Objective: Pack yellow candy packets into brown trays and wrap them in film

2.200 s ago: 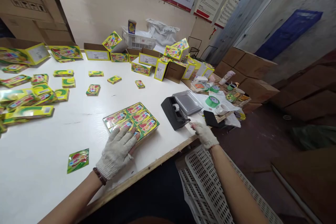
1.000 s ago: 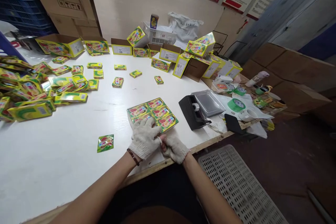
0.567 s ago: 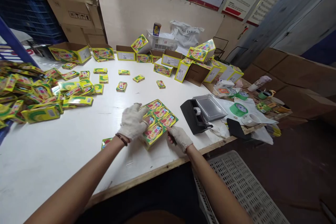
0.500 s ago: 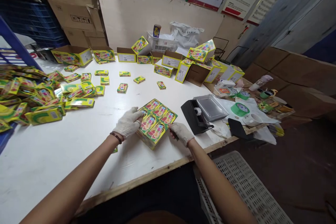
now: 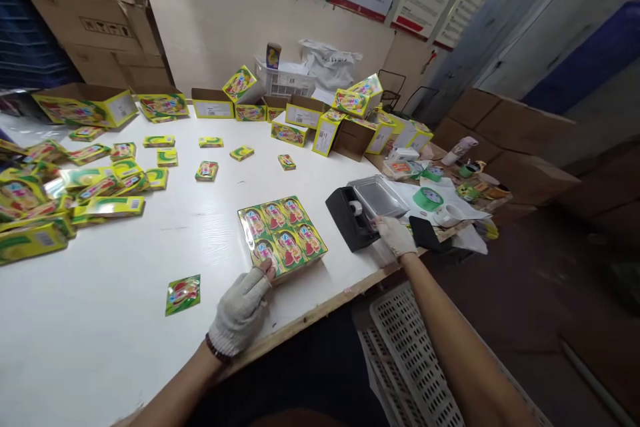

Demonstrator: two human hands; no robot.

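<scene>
A block of small printed boxes [image 5: 285,233], yellow and green in two rows, lies on the white table in front of me. My left hand [image 5: 243,310], in a whitish glove with bare fingertips, grips its near left corner, fingers on the top. My right hand [image 5: 395,235], gloved the same way, is closed at the front end of the black tape dispenser [image 5: 345,223]. Whatever its fingers pinch there is too small to make out. A white roll sits inside the dispenser. Left of the block a flat green printed card [image 5: 183,295] lies by itself.
Loose small boxes [image 5: 115,207] are heaped at the left, with several scattered singly behind the block. Open yellow display cartons [image 5: 213,107] line the back. Beyond the dispenser are a clear plastic tray [image 5: 377,197], green tape [image 5: 428,198] and a black phone-like slab [image 5: 424,233].
My right hand has left the block and moved right to the tape dispenser. The block has turned and lies flatter; my left hand has shifted to its near corner. The green card is uncovered.
</scene>
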